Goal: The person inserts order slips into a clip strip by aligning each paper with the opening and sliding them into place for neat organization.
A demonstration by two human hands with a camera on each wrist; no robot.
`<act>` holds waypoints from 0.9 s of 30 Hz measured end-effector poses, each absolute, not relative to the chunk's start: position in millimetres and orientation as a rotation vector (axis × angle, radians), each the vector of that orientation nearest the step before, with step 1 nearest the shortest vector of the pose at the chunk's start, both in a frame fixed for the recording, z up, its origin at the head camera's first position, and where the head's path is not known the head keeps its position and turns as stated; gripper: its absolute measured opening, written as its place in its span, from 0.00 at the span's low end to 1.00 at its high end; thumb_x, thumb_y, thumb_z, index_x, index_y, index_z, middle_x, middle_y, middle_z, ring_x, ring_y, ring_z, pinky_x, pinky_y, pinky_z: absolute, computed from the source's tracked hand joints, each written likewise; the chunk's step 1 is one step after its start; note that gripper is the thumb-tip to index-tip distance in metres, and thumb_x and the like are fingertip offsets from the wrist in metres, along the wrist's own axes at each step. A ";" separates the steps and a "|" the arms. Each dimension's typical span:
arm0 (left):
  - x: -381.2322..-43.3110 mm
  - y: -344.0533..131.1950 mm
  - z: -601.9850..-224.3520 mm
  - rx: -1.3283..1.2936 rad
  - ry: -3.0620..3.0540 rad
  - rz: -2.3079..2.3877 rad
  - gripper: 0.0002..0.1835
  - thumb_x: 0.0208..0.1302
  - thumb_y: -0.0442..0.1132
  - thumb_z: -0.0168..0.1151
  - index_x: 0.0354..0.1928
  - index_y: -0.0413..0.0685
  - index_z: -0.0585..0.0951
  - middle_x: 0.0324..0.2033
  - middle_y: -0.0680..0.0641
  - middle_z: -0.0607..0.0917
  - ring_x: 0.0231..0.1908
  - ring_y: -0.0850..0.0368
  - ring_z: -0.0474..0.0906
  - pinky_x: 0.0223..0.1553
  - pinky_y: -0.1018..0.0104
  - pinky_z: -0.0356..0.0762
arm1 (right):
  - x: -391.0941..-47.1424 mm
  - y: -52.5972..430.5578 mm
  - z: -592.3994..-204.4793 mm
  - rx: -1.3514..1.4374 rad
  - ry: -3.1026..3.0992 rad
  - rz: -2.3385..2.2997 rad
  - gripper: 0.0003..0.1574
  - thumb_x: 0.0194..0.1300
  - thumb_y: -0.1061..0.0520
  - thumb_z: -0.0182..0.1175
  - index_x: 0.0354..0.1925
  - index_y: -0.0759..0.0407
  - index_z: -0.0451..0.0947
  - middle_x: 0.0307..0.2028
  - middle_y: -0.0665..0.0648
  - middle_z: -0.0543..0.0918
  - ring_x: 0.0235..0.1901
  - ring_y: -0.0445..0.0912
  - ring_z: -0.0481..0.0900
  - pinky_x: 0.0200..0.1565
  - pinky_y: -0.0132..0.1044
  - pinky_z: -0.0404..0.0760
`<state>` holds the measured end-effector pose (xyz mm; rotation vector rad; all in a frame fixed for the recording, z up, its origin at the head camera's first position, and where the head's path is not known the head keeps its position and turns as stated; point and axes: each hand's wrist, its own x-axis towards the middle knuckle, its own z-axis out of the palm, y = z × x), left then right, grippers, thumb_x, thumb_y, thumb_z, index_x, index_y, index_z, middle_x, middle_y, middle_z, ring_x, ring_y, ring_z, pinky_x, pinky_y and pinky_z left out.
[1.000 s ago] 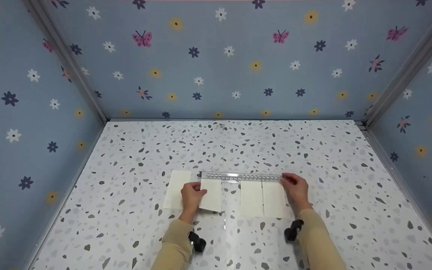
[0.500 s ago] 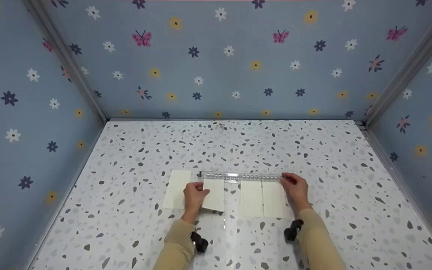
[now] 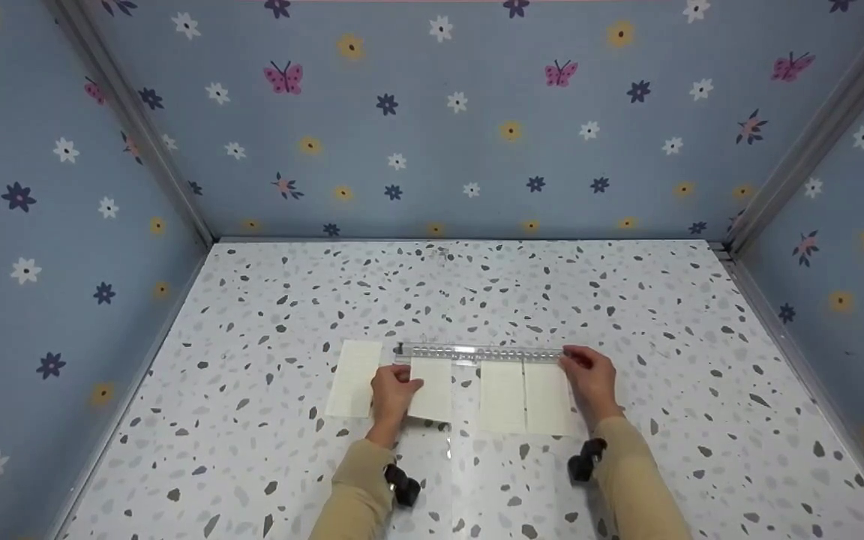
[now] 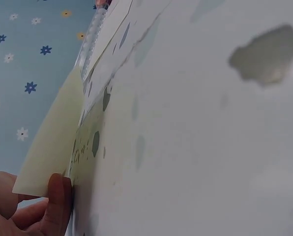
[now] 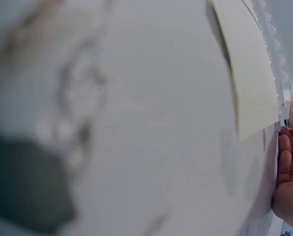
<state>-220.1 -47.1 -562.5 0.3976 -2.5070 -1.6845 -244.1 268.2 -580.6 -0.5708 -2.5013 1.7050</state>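
My left hand (image 3: pixel 394 391) pinches a pale yellow paper slip (image 3: pixel 432 390) by its left side. In the left wrist view the same slip (image 4: pixel 53 135) is tilted up from the tabletop, with the thumb and fingers at its lower end. Its upper edge meets a clear plastic strip (image 3: pixel 469 354) with a row of bumps. At that strip's right end, my right hand (image 3: pixel 592 375) holds it between thumb and fingers. Two more pale slips, the left one (image 3: pixel 502 397) and right one (image 3: pixel 548 397), hang side by side below the strip. The right wrist view shows the strip's end (image 5: pixel 285 93) at the fingers.
Another pale paper slip (image 3: pixel 352 379) lies on the speckled white tabletop (image 3: pixel 477 300), left of my left hand. Blue flowered panels (image 3: pixel 432 150) enclose the table at the back and both sides. Black wrist cameras, such as the left one (image 3: pixel 404 487), sit on both wrists.
My left hand has slid slightly to the right with the pinched slip, along the clear strip. The right hand and the strip have stayed put.
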 end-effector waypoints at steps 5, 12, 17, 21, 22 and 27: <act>-219.4 -44.8 -562.9 0.371 -2.491 -1.702 0.14 0.44 0.25 0.65 0.36 0.28 0.79 0.26 0.40 0.81 0.27 0.52 0.77 0.29 0.62 0.75 | -244.1 268.4 -580.7 -0.579 -2.502 1.706 0.18 0.57 0.58 0.59 0.48 0.57 0.75 0.45 0.55 0.75 0.43 0.46 0.71 0.45 0.36 0.70; -220.6 -41.4 -562.6 0.344 -2.492 -1.654 0.14 0.42 0.26 0.66 0.35 0.28 0.80 0.25 0.39 0.81 0.27 0.50 0.77 0.30 0.60 0.74 | -243.2 268.6 -580.6 -0.476 -2.529 1.625 0.18 0.57 0.59 0.59 0.48 0.60 0.75 0.44 0.58 0.76 0.42 0.47 0.72 0.44 0.37 0.70; -220.9 -38.8 -563.6 0.360 -2.485 -1.639 0.14 0.40 0.26 0.67 0.33 0.28 0.80 0.23 0.40 0.81 0.25 0.52 0.77 0.29 0.61 0.74 | -242.4 268.3 -579.7 -0.479 -2.526 1.626 0.18 0.57 0.60 0.59 0.48 0.61 0.75 0.44 0.58 0.76 0.42 0.47 0.72 0.44 0.37 0.70; -220.6 -37.3 -564.5 0.344 -2.474 -1.650 0.13 0.40 0.25 0.66 0.33 0.27 0.80 0.23 0.40 0.82 0.25 0.52 0.77 0.28 0.61 0.75 | -242.3 268.1 -580.1 -0.491 -2.524 1.625 0.18 0.57 0.59 0.59 0.48 0.60 0.75 0.44 0.58 0.76 0.41 0.47 0.72 0.43 0.36 0.70; -220.6 -37.0 -564.6 0.344 -2.473 -1.652 0.13 0.40 0.26 0.66 0.33 0.28 0.80 0.23 0.40 0.81 0.25 0.52 0.77 0.28 0.61 0.75 | -242.3 268.1 -580.2 -0.493 -2.523 1.625 0.18 0.57 0.59 0.59 0.48 0.60 0.75 0.43 0.58 0.76 0.41 0.46 0.71 0.43 0.36 0.70; -220.2 -35.3 -564.7 0.348 -2.480 -1.682 0.13 0.42 0.26 0.66 0.34 0.28 0.80 0.25 0.40 0.81 0.26 0.51 0.77 0.29 0.61 0.75 | -242.6 268.1 -580.4 -0.504 -2.528 1.616 0.18 0.57 0.59 0.59 0.47 0.59 0.75 0.43 0.57 0.76 0.41 0.46 0.71 0.43 0.36 0.70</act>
